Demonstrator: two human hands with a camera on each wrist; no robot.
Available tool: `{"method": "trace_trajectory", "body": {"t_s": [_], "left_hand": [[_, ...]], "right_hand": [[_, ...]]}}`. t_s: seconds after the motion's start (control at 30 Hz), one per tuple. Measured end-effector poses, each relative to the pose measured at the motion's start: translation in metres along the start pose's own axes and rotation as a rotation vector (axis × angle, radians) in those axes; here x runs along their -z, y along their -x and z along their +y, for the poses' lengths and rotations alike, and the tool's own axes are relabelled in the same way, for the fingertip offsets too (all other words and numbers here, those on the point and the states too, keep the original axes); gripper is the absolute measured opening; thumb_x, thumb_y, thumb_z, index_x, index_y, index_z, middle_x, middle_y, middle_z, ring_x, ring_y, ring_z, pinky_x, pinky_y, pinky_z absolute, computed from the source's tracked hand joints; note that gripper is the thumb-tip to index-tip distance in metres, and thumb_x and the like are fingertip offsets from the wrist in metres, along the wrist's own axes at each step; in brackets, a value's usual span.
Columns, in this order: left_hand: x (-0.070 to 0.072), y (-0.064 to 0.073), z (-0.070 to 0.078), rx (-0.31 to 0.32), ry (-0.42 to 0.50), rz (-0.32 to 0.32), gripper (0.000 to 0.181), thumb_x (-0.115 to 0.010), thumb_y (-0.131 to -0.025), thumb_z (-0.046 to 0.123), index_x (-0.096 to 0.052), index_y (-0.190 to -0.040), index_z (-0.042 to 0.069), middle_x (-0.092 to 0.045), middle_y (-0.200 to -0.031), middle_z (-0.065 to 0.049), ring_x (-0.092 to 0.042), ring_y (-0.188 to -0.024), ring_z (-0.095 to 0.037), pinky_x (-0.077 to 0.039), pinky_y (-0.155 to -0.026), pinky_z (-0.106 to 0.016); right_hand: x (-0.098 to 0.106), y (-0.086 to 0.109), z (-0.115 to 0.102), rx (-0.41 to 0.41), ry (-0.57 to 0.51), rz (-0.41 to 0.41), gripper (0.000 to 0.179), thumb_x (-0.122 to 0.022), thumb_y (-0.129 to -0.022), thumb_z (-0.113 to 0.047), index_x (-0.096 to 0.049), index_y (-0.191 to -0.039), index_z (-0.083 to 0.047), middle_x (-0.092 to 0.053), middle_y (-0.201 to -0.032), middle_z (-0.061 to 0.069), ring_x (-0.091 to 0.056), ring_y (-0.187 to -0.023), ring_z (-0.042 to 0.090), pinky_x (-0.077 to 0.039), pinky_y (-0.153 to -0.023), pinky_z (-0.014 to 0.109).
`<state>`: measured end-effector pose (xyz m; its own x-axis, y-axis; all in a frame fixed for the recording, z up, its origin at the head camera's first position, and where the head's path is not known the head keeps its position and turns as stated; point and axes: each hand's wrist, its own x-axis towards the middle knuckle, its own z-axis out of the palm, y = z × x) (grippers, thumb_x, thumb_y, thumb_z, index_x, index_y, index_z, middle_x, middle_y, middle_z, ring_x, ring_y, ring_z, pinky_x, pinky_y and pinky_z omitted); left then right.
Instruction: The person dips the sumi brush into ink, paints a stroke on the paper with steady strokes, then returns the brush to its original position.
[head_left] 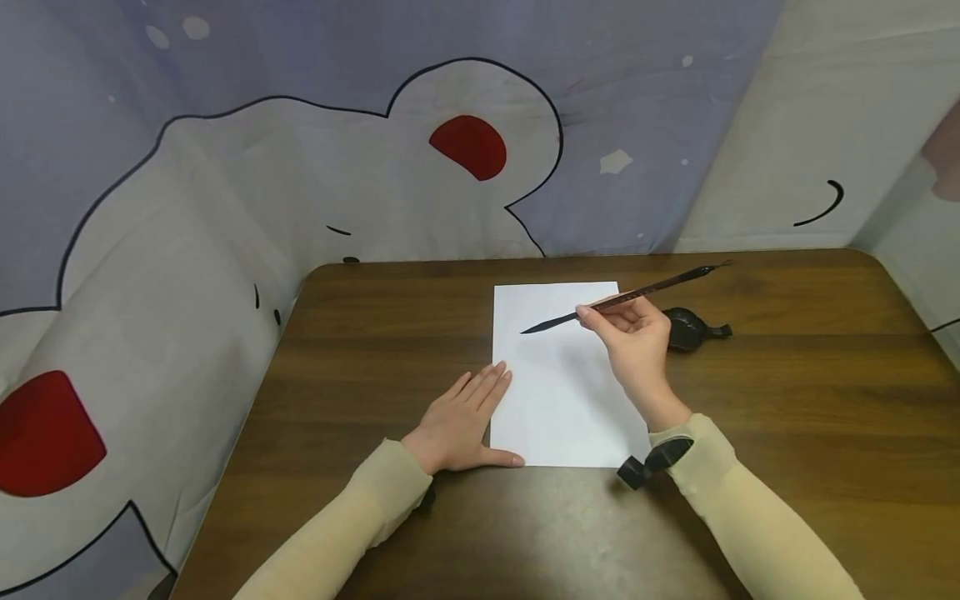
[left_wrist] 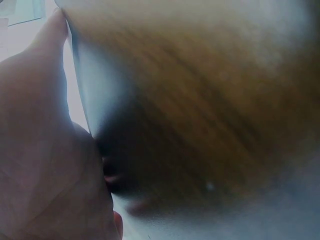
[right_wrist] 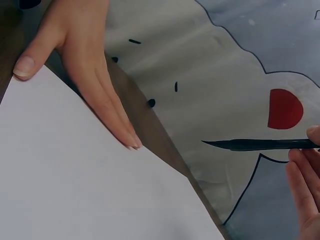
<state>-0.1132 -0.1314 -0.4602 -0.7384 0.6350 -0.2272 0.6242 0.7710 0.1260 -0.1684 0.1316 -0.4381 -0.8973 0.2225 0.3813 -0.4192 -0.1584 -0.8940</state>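
A sheet of white paper (head_left: 551,408) lies on the wooden table, upright in the head view. My left hand (head_left: 461,422) rests flat across its left edge, fingers stretched out and thumb at the bottom edge. My right hand (head_left: 636,340) pinches a dark calligraphy brush (head_left: 663,284) between thumb and fingers. The brush slants, its pointed dark tip to the left over the upper paper and its handle end to the upper right. In the right wrist view, the brush tip (right_wrist: 227,144) stands apart from the sheet. The left wrist view shows my palm (left_wrist: 42,145) close up and blurred.
Just behind my right hand sits a black leaf-shaped dish (head_left: 686,329) with a short stem. The wooden table (head_left: 795,400) extends to both sides. A printed cloth (head_left: 315,175) hangs along its back and left. A black wrist camera (head_left: 652,462) overlaps the paper's lower right corner.
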Motion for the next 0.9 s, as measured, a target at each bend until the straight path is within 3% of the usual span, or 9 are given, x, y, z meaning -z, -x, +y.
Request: {"method": "trace_trajectory", "body": {"t_s": [0.27,0.5,0.73,0.9], "left_hand": [[-0.003,-0.001,-0.002,0.002,0.005,0.0,0.118,-0.052,-0.085,0.084,-0.011,-0.164,0.006,-0.005,-0.17,-0.009,-0.006,-0.155,-0.024,-0.01,-0.123,-0.044],[-0.016,-0.004,-0.008,0.007,-0.027,0.014,0.12,-0.042,-0.083,0.089,-0.005,-0.164,0.009,0.001,-0.171,-0.005,-0.001,-0.155,-0.019,-0.006,-0.123,-0.04],[-0.009,-0.004,-0.004,0.015,-0.008,-0.004,0.119,-0.048,-0.084,0.087,-0.008,-0.164,0.008,-0.002,-0.17,-0.007,-0.003,-0.155,-0.022,-0.007,-0.123,-0.042],[-0.015,-0.005,-0.008,0.011,-0.023,0.006,0.12,-0.041,-0.082,0.09,-0.004,-0.164,0.01,0.002,-0.17,-0.004,0.0,-0.155,-0.019,-0.004,-0.123,-0.04]], "right_hand": [[-0.01,0.003,0.011,-0.026,0.003,-0.024,0.022,-0.082,-0.08,0.01,-0.067,-0.096,0.01,-0.074,-0.087,0.012,-0.074,-0.077,0.02,-0.061,-0.073,0.034],[-0.018,0.008,0.02,-0.047,0.023,-0.052,0.022,-0.081,-0.081,0.011,-0.065,-0.097,0.011,-0.072,-0.087,0.016,-0.074,-0.077,0.021,-0.061,-0.072,0.036],[-0.021,0.01,0.025,-0.045,0.027,-0.062,0.022,-0.081,-0.081,0.011,-0.064,-0.095,0.014,-0.072,-0.086,0.017,-0.074,-0.076,0.021,-0.061,-0.071,0.036],[-0.021,0.009,0.035,-0.05,0.037,-0.057,0.022,-0.08,-0.081,0.012,-0.063,-0.095,0.015,-0.072,-0.086,0.017,-0.074,-0.075,0.019,-0.061,-0.07,0.034]]}}
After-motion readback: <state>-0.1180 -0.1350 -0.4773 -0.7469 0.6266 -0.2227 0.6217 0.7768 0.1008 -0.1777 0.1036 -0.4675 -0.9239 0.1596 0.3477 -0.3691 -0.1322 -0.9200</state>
